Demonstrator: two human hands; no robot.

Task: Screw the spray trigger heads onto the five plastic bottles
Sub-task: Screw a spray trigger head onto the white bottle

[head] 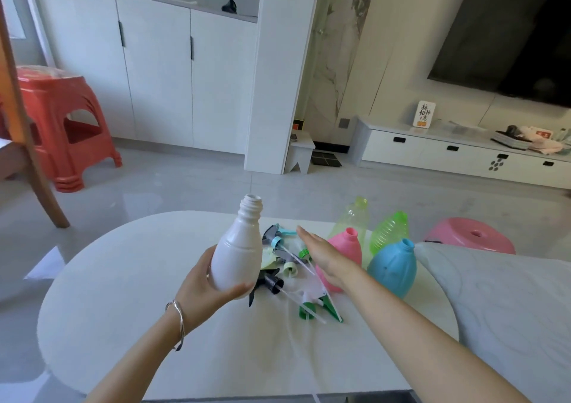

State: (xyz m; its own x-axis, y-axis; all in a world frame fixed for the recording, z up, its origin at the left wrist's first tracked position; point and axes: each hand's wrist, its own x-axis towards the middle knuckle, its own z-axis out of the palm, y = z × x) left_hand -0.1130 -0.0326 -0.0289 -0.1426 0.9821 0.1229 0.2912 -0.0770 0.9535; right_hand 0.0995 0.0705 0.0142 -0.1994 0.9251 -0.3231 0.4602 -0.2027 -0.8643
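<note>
Head view: the left hand [204,282] holds the white bottle [238,248] over the table [123,279], and the right hand [321,254] is flat, fingers together, above the heads [287,266]. They look tangled, so grabbing one may drag others off.

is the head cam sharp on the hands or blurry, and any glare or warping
Head view: the white bottle in the left hand is fairly sharp, the right hand a little soft; daylight glares off the floor tiles; wide-angle warp tilts the cabinet doors.
</note>
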